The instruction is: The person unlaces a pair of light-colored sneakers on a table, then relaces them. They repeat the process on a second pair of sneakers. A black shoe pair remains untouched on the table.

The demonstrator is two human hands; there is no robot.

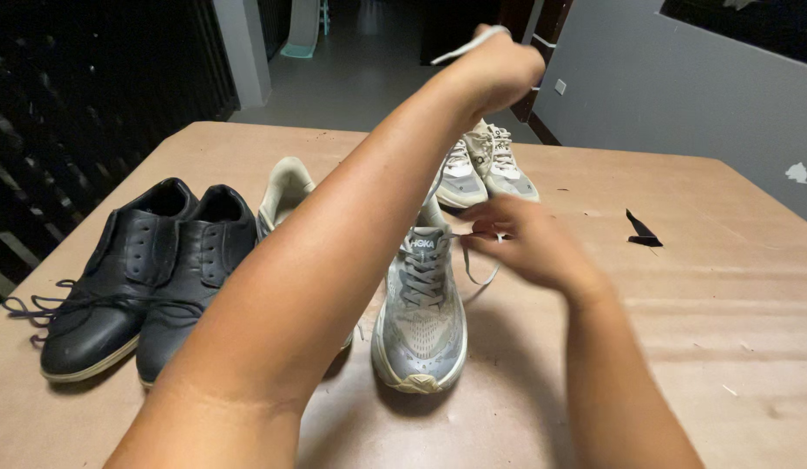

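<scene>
A grey running shoe stands on the wooden table, toe toward me. My left hand is raised high above it, closed on one end of the pale shoelace, which is pulled up taut. My right hand hovers beside the shoe's top eyelets, fingers pinching the other lace end, which loops down to the table. My left forearm hides most of the matching grey shoe to the left.
A pair of black leather shoes with loose dark laces sits at the left. A pair of beige sneakers stands further back. A small black scrap lies at the right. Beyond the table's far edge is a grey floor.
</scene>
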